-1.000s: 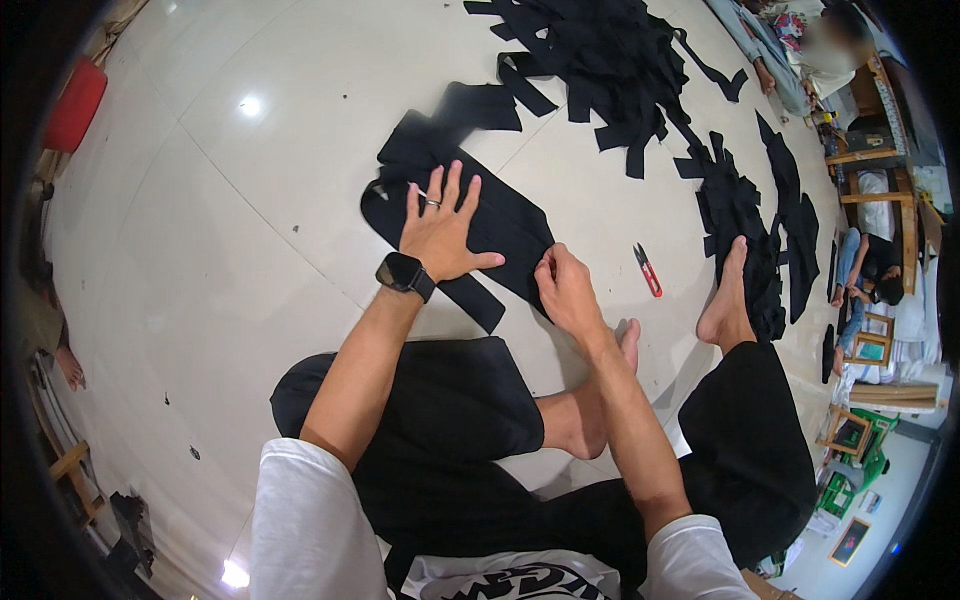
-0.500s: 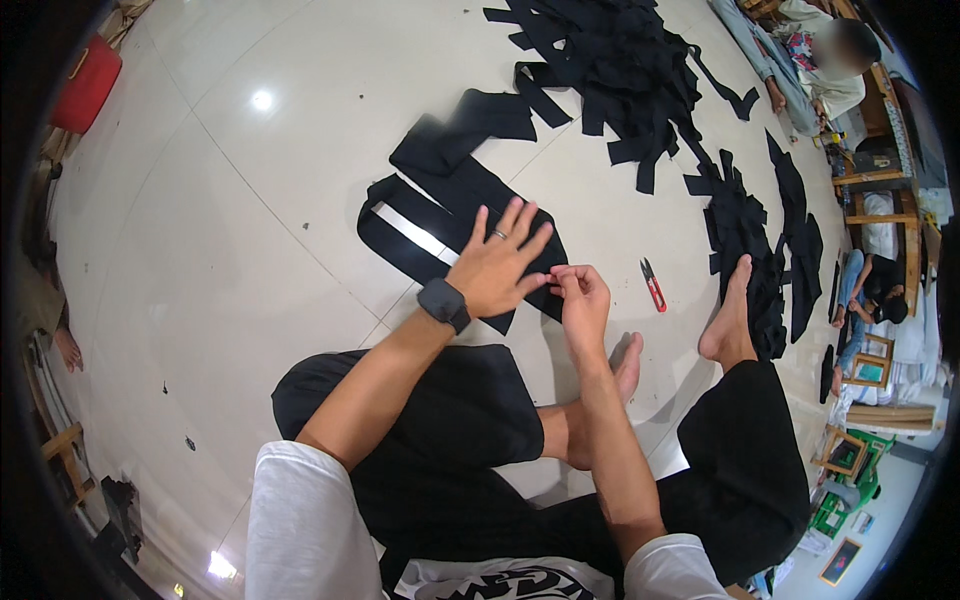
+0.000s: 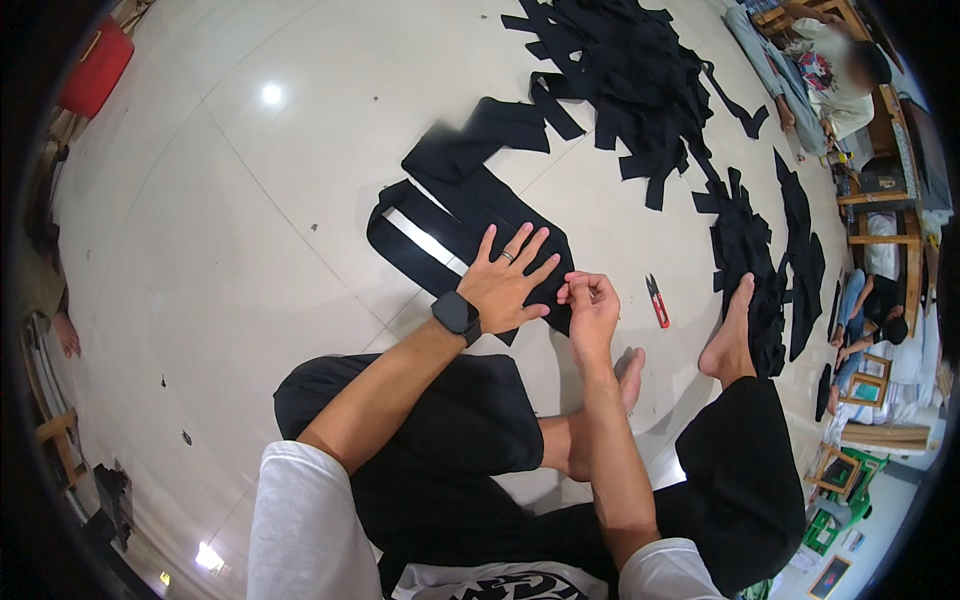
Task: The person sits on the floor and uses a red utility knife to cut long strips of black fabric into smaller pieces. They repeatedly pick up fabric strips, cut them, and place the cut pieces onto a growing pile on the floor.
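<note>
Resting flat, spread and gripping nothing, the left hand [image 3: 505,287] covers part of the folded black cloth strip [image 3: 488,203], well inside the edges of the glossy white tiled floor [image 3: 200,280]; the right hand [image 3: 594,312] curls at the strip's right border, grip unclear. Uneven pulling could crease it.

I count one left hand [image 3: 505,288] with one ring [image 3: 507,258] and one watch [image 3: 456,312], one right hand [image 3: 593,307]. One red-handled snips [image 3: 658,304] right of that; black cloth layers [image 3: 478,200] under the left: can't count.
</note>
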The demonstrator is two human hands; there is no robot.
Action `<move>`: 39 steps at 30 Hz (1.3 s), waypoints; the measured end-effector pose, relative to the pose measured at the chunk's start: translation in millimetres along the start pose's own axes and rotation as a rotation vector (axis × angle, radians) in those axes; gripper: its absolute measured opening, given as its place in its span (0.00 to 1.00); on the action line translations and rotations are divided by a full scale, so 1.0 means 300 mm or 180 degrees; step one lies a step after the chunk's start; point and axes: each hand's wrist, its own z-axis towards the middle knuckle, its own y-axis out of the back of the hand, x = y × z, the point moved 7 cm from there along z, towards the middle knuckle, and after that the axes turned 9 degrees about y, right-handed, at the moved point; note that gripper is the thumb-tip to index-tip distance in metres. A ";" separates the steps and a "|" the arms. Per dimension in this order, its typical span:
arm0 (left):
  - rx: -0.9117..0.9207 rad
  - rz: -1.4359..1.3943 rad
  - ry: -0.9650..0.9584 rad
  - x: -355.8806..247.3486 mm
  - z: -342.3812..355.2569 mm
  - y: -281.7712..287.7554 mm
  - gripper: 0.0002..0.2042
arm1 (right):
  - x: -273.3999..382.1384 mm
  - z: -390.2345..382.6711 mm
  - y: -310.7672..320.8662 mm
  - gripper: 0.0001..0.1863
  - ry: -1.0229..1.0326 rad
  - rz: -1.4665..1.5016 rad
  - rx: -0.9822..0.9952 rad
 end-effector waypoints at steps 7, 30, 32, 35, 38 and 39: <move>-0.0077 -0.0016 -0.0028 0.007 -0.003 0.004 0.40 | -0.017 0.025 -0.012 0.05 0.0271 -0.0902 0.0523; -0.0138 0.0069 -0.0007 0.005 -0.005 0.017 0.41 | 0.023 0.025 0.009 0.05 0.0649 -0.1616 0.1004; -0.0132 0.0088 0.0000 0.005 -0.006 0.016 0.40 | 0.019 0.016 0.019 0.05 0.0609 -0.1525 0.1029; -0.0116 0.0099 -0.0003 0.006 -0.006 0.013 0.40 | 0.021 0.008 0.029 0.05 0.0614 -0.1484 0.1050; -0.0169 0.0104 0.0002 0.005 -0.010 0.022 0.40 | 0.026 0.001 0.034 0.05 0.0636 -0.1548 0.1067; -0.0087 0.0069 0.0002 0.000 -0.008 0.025 0.41 | 0.026 0.000 0.042 0.05 0.0643 -0.1583 0.1065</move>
